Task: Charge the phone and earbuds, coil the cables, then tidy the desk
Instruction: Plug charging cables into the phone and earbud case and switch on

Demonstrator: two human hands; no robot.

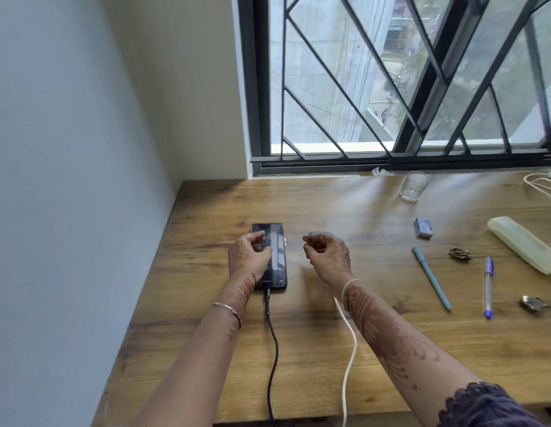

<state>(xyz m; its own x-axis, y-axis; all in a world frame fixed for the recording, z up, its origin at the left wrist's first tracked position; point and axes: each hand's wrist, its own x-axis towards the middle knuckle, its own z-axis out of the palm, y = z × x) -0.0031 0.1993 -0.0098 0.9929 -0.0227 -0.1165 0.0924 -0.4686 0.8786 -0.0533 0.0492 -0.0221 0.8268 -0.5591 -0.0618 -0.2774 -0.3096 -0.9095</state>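
Desk [345,204] | phone [279,260] near left edge | right hand [328,257] perhaps pinching white cable [349,349]

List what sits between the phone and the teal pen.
Head view: the right hand, a small grey case peeking out beyond it and the white cable below its wrist lie between phone and teal pen; otherwise bare desk.

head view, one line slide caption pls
Left hand over the phone, black cable plugged in; right hand by a small grey case, white cable under its wrist.

No legible text, neither on phone [277,257] nor blue box [424,227].
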